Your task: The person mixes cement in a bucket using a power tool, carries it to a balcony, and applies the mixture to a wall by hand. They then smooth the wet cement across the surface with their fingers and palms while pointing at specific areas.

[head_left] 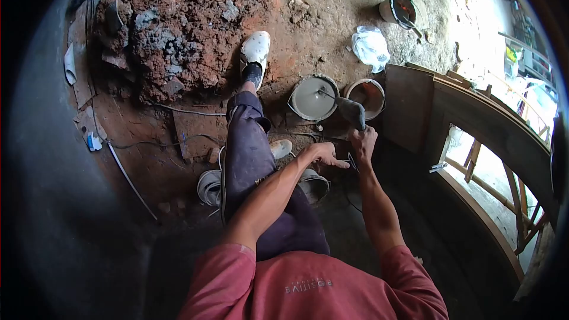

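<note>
My right hand (363, 139) is closed round the handle of a dusty grey electric drill (351, 111). A thin rod runs from the drill down into a bucket (293, 106) of pale grey, smooth slurry (311, 99). My left hand (326, 154) hovers just left of the drill's handle, with one finger stretched toward a dark cord (352, 161). I see nothing held in it, though its palm side is hidden. Touching the slurry bucket on its right is a second bucket (379, 106) with a brownish inside.
A large heap of reddish soil and rubble (184, 29) lies at upper left. A bucket with a tool (394, 9) and a white plastic bag (370, 47) sit beyond. Cables (195, 136) cross the floor. Wooden framing (474, 101) stands at right; another bucket (314, 186) is near my legs.
</note>
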A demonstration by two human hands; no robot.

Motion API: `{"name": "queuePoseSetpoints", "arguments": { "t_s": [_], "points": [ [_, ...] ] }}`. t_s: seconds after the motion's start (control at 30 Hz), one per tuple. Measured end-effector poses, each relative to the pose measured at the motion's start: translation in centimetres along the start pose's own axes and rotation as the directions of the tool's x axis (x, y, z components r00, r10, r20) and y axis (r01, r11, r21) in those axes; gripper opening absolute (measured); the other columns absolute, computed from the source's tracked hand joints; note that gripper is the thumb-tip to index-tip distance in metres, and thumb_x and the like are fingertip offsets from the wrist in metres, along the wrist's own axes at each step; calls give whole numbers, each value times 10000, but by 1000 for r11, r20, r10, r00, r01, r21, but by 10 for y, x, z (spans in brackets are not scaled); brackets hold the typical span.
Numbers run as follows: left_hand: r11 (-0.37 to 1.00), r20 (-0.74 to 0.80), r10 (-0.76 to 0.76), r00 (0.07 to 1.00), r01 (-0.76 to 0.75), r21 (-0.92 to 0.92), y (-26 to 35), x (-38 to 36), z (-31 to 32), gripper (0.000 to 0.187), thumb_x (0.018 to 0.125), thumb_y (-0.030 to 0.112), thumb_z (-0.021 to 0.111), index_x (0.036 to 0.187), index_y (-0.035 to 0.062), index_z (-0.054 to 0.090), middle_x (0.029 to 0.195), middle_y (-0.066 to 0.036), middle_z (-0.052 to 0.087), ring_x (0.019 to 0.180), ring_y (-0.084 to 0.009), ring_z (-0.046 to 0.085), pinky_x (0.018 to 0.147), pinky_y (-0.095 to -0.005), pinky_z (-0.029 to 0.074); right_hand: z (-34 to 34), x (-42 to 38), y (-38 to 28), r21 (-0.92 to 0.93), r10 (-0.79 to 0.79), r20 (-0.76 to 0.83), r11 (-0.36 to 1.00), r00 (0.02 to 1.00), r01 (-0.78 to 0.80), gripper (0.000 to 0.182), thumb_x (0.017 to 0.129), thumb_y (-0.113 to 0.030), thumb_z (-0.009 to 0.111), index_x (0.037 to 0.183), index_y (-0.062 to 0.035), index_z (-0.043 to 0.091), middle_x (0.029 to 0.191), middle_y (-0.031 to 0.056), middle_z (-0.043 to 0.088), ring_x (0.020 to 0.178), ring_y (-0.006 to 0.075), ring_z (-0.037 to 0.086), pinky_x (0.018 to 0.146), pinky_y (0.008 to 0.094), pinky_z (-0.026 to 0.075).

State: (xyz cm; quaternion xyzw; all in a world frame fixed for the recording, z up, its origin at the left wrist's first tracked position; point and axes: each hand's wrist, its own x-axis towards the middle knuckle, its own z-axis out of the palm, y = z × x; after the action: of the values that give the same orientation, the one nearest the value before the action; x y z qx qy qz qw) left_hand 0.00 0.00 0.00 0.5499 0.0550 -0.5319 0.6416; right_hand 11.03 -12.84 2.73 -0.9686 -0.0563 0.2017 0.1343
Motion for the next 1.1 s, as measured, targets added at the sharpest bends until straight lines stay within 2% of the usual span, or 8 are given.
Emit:
{"name": "queuePoseSetpoints", "arguments": {
  "t_s": [0.1, 0.2, 0.27, 0.5, 0.77, 0.83, 0.87, 1.1],
  "points": [
    [999, 44, 35, 998, -34, -5, -4, 5, 52, 759, 675, 742, 664, 671, -11, 572, 709, -67, 561, 648, -164, 604, 529, -327, 574, -28, -38, 29, -29, 44, 95, 999, 995, -42, 339, 725, -246, 597, 747, 92, 615, 637, 291, 576, 653, 442, 619, 616, 441, 473],
    [994, -21, 105, 994, -105, -5, -9, 9, 44, 800, 626, 792, 653, 495, 28, 455, 502, -61, 492, 509, -185, 551, 487, -355, 434, -23, -40, 27, -3, -29, 27, 1000, 999, 29, 340, 718, -242, 596, 728, 98, 601, 609, 289, 560, 608, 441, 604, 587, 433, 462],
    [999, 45, 26, 999, -28, 28, -7, 5, 32, 754, 658, 740, 681, 671, -8, 588, 619, -38, 536, 537, -151, 549, 484, -310, 533, -19, -43, 21, 25, -3, 72, 1000, 997, 1, 319, 705, -224, 590, 707, 95, 595, 592, 281, 554, 561, 423, 595, 568, 429, 456],
    [987, 19, 35, 999, -38, 156, 3, -12, 4, 742, 659, 736, 683, 660, -1, 593, 599, -45, 548, 527, -156, 564, 476, -317, 533, 6, -47, 16, 30, -79, 150, 997, 985, 76, 314, 699, -217, 597, 662, 93, 568, 543, 244, 543, 447, 331, 523, 535, 414, 438],
    [999, 13, -25, 1000, 24, 44, 1, -11, 9, 772, 648, 710, 711, 748, -51, 635, 656, -65, 583, 588, -180, 595, 503, -334, 567, 17, -30, 8, 23, -225, -6, 974, 974, 225, 300, 690, -213, 587, 667, 85, 565, 528, 223, 535, 438, 267, 504, 522, 401, 434],
    [997, -3, -4, 1000, 5, 82, -1, -5, 4, 769, 651, 708, 710, 750, -51, 634, 657, -66, 582, 595, -180, 596, 506, -336, 567, 9, -20, -9, 91, -102, 64, 991, 993, 96, 307, 699, -223, 582, 681, 84, 578, 542, 233, 544, 461, 303, 552, 534, 413, 445],
    [993, -2, 10, 1000, -10, 116, -3, -2, 9, 767, 655, 706, 709, 751, -51, 634, 659, -68, 582, 603, -179, 598, 509, -339, 567, 11, -14, -7, 34, -97, 57, 995, 994, 96, 330, 693, -229, 614, 734, 98, 614, 617, 276, 584, 567, 409, 608, 573, 433, 469],
    [990, -25, 107, 994, -105, 94, -11, -1, 13, 927, 579, 815, 659, 727, -101, 632, 658, -131, 620, 574, -244, 596, 543, -392, 499, 4, -3, 4, 6, -55, 18, 998, 998, 55, 330, 699, -231, 613, 727, 98, 619, 662, 295, 590, 670, 452, 609, 617, 463, 473]
  ]
}}
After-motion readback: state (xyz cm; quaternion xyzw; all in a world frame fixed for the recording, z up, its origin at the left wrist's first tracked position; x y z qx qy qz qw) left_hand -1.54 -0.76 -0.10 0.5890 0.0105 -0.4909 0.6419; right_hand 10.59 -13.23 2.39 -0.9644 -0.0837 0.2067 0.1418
